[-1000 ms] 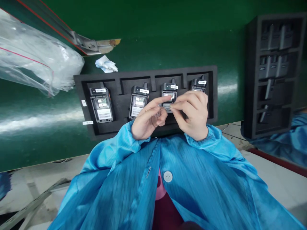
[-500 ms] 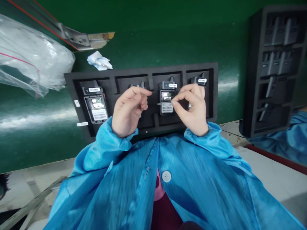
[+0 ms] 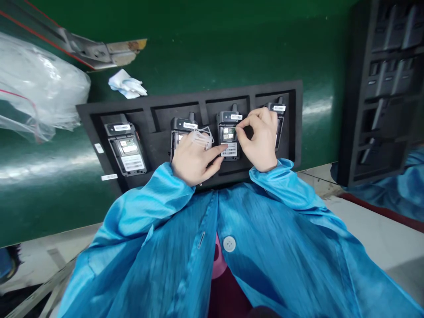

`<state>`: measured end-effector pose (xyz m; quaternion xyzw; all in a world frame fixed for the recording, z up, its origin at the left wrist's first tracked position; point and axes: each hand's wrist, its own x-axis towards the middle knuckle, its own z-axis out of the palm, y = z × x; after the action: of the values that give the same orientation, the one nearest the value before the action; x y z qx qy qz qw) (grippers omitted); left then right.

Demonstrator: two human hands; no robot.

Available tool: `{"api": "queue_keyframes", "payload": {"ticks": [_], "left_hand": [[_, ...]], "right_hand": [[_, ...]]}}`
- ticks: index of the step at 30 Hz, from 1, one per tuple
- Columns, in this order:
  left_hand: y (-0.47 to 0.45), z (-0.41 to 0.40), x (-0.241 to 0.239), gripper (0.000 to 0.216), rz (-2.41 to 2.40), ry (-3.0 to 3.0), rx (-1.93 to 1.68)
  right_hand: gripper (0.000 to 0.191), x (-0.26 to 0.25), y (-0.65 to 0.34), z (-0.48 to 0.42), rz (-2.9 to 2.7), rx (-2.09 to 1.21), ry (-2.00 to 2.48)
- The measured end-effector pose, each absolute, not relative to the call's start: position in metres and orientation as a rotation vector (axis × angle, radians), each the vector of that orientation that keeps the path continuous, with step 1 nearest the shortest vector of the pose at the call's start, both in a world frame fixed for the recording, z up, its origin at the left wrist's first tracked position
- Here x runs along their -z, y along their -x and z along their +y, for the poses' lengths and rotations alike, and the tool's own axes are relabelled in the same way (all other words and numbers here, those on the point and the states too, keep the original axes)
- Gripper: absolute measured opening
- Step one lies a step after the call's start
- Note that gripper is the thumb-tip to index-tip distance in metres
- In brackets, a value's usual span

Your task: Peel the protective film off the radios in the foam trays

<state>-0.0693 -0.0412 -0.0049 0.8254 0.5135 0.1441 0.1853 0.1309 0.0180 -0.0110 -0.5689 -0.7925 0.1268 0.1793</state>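
Right hand (image 3: 261, 139) pinches narrowly at the third handset (image 3: 228, 137) in the foam tray (image 3: 294, 128), left hand (image 3: 192, 157) carrying clear film (image 3: 201, 138) and steadying it; press squarely, avoid smudging.

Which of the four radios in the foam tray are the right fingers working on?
The third radio from the left: the right hand pinches at its open back.

Second device (image 3: 180, 128) from left mostly covered by left hand (image 3: 192, 159). Rightmost device (image 3: 276, 110) largely hidden behind right hand (image 3: 261, 141). Label print on third device (image 3: 229, 137) too small to read. Plastic bag (image 3: 36, 97) far left and foam rack (image 3: 384, 88) far right cut by frame edges.
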Motion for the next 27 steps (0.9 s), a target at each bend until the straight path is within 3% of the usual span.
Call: {"api": "queue_keyframes", "payload": {"ticks": [7, 27], "left_hand": [[0.067, -0.045, 0.008, 0.048, 1.592, -2.421, -0.241], [0.065, -0.047, 0.012, 0.048, 1.613, -2.465, -0.293]], "right_hand": [[0.023, 0.009, -0.132, 0.019, -2.324, -0.406, 1.616], [0.024, -0.003, -0.158, -0.009, -2.47, -0.306, 1.409]]}}
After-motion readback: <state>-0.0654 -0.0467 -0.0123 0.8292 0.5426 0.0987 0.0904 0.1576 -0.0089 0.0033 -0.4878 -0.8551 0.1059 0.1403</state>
